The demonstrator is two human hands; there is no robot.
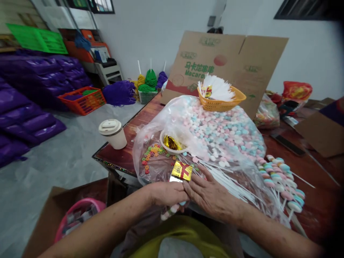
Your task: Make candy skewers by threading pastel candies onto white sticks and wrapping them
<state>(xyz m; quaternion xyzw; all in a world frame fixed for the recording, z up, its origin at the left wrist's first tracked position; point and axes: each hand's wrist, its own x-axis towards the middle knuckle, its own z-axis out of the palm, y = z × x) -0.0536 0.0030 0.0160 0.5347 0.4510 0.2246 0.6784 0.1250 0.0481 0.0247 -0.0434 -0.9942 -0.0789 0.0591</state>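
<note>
My left hand (172, 193) is closed in front of my lap, around a skewer of pastel marshmallows (170, 213) whose end pokes out below it. A shiny gold label with a red ribbon print (182, 170) stands up above the left hand's fingers. My right hand (208, 195) lies across the left fingertips with its fingers stretched out, beside the label. Part of the skewer is hidden between the hands. Just beyond them lie white sticks (228, 179), small coloured candy rings (150, 154) and a white bowl (176, 152) holding gold strips.
Loose marshmallows (220, 129) fill a clear plastic sheet. An orange basket (223, 104) holds white sticks, with a cardboard box (236, 61) behind it. Finished skewers (282, 179) lie right. A lidded cup (113, 134) stands left; a pink bucket (80, 204) sits below.
</note>
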